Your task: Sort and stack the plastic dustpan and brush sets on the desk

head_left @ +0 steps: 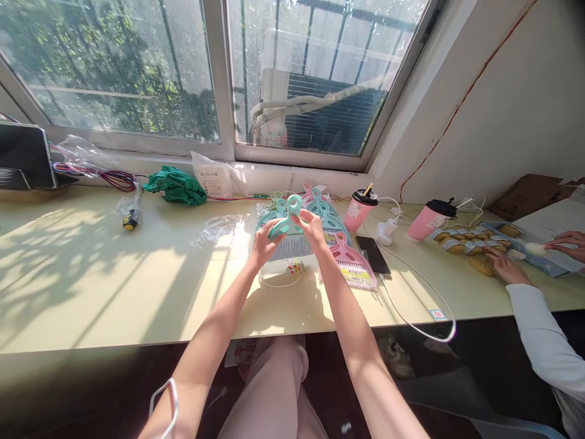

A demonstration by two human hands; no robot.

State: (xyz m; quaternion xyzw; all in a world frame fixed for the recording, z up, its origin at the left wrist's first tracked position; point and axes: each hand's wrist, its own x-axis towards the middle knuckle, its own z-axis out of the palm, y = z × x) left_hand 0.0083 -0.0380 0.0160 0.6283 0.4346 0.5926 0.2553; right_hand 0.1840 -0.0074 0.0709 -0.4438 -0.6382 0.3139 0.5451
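Both my hands grip a teal hand brush (pixel 295 207), raised over the table with its ring handle up and grey bristles down. On its left end my left hand (pixel 265 242) has its fingers closed. My right hand (pixel 311 229) pinches the right side near the handle. Just behind are teal dustpan-and-brush sets (pixel 325 216), partly covered by my hands. A pink dustpan-and-brush set (pixel 351 265) in clear wrapping lies to the right of my right forearm. Beneath the brush sits a small floral-printed item (pixel 296 266), whose kind I cannot make out.
Right of the sets stand a pink cup (pixel 359 210), a phone (pixel 375 255) and a charger (pixel 386 230) with a white cable. Crumpled clear plastic (pixel 222 231) and a green bag (pixel 176 185) lie left. A co-worker's hand (pixel 505 266) touches packaged brownish items (pixel 470 239) at far right.
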